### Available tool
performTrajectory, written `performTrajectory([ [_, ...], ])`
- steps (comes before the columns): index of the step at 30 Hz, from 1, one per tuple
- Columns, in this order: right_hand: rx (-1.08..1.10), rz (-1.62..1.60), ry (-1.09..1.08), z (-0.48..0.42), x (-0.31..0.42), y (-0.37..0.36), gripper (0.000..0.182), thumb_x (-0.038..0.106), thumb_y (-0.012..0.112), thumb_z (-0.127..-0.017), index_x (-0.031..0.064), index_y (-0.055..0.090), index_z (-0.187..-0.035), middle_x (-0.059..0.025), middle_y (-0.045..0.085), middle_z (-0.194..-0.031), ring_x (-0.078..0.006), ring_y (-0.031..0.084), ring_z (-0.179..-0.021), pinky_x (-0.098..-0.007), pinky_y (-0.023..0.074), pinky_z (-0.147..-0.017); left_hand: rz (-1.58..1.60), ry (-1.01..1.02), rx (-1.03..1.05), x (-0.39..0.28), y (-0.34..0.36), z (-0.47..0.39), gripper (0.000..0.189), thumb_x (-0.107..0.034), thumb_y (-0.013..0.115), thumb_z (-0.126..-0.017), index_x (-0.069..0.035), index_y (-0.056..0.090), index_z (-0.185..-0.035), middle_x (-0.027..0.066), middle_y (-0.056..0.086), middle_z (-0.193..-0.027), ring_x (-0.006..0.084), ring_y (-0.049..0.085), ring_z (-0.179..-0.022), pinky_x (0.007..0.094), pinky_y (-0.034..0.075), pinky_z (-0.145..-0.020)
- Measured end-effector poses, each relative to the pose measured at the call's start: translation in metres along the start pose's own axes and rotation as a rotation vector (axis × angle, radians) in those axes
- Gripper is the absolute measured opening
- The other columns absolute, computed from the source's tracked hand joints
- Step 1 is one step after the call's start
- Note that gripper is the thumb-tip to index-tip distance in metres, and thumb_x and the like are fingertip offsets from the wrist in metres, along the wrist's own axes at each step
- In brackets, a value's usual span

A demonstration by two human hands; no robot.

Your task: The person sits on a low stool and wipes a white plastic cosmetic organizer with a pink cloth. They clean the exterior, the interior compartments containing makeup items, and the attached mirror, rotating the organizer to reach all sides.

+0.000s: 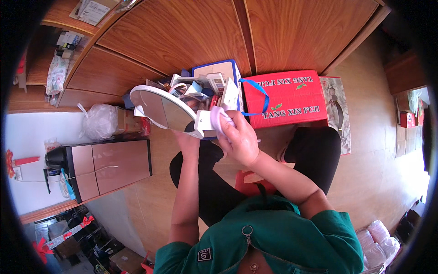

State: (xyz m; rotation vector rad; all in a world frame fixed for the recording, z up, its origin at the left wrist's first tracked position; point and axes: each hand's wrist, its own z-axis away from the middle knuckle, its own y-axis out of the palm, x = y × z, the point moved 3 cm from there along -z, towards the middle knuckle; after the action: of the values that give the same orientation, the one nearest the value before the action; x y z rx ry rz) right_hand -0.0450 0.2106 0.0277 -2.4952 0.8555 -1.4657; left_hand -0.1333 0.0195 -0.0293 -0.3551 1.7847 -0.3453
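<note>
A round white-framed mirror (162,109) is tilted in front of me, with a white base or stem (204,120) at its right end. My left hand (186,137) is behind the mirror's lower edge, its fingers hidden, supporting it. A pale purple cloth (219,118) is bunched in my right hand (239,135), pressed against the white stem. Just beyond both hands stands a blue-edged box (236,68) filled with small items, among them a white remote-like device (215,83) and papers. A blue strap (260,89) hangs from its right side.
A red printed cardboard carton (284,97) stands right of the box, beside a patterned flat box (337,109). Wooden cabinet doors (184,30) rise behind. At left are a white plastic bag (100,121) and a pinkish cabinet (116,167). A red stool (253,183) is beneath me.
</note>
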Motion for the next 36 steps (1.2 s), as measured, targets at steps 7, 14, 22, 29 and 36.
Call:
performTrajectory([
  [7,0.069,0.109,0.330,0.042,-0.089,0.013,0.050,0.004,0.062,-0.079,0.0015,0.058,-0.129,-0.0201,0.057,-0.112,-0.0396,0.058,-0.105,-0.0453,0.0486,-0.090,0.151,-0.148,-0.143,0.017,-0.002,0.012,0.075,-0.003,0.080,-0.077,-0.002,0.040,-0.140,0.0093,0.051,-0.131,0.0197,0.056,-0.117,0.0327,0.051,-0.094],
  [14,-0.093,-0.014,0.273,-0.011,-0.106,0.025,0.043,0.000,0.058,-0.083,-0.0044,0.056,-0.125,-0.0229,0.054,-0.115,-0.0409,0.056,-0.105,-0.0410,0.0472,-0.093,-0.084,-0.085,-0.185,0.013,0.004,0.009,0.093,-0.014,0.090,-0.065,0.004,0.036,-0.139,0.0166,0.045,-0.140,0.0271,0.047,-0.129,0.0390,0.032,-0.113],
  [22,0.067,-0.037,0.235,0.011,-0.057,0.003,0.052,0.003,0.058,-0.081,-0.0071,0.054,-0.132,-0.0307,0.052,-0.133,-0.0458,0.055,-0.118,-0.0433,0.0459,-0.102,0.568,-0.322,0.007,0.020,-0.024,-0.008,0.073,-0.010,0.085,-0.075,0.000,0.049,-0.137,0.0116,0.057,-0.131,0.0205,0.058,-0.119,0.0327,0.043,-0.104],
  [29,0.050,-0.042,0.216,-0.024,-0.077,-0.005,0.059,-0.001,0.059,-0.076,-0.0016,0.055,-0.135,-0.0268,0.059,-0.129,-0.0415,0.057,-0.120,-0.0440,0.0442,-0.104,0.665,-0.183,-0.051,-0.029,-0.003,0.006,0.071,0.003,0.076,-0.081,-0.001,0.041,-0.143,0.0108,0.050,-0.138,0.0233,0.048,-0.129,0.0393,0.036,-0.113],
  [36,0.235,-0.204,0.408,-0.067,-0.109,-0.025,0.057,0.002,0.059,-0.078,0.0043,0.058,-0.135,-0.0177,0.068,-0.120,-0.0280,0.066,-0.112,-0.0342,0.0486,-0.098,0.520,-0.151,-0.032,-0.046,0.013,0.037,0.066,0.004,0.067,-0.089,0.001,0.036,-0.148,0.0132,0.046,-0.143,0.0222,0.050,-0.130,0.0357,0.043,-0.109],
])
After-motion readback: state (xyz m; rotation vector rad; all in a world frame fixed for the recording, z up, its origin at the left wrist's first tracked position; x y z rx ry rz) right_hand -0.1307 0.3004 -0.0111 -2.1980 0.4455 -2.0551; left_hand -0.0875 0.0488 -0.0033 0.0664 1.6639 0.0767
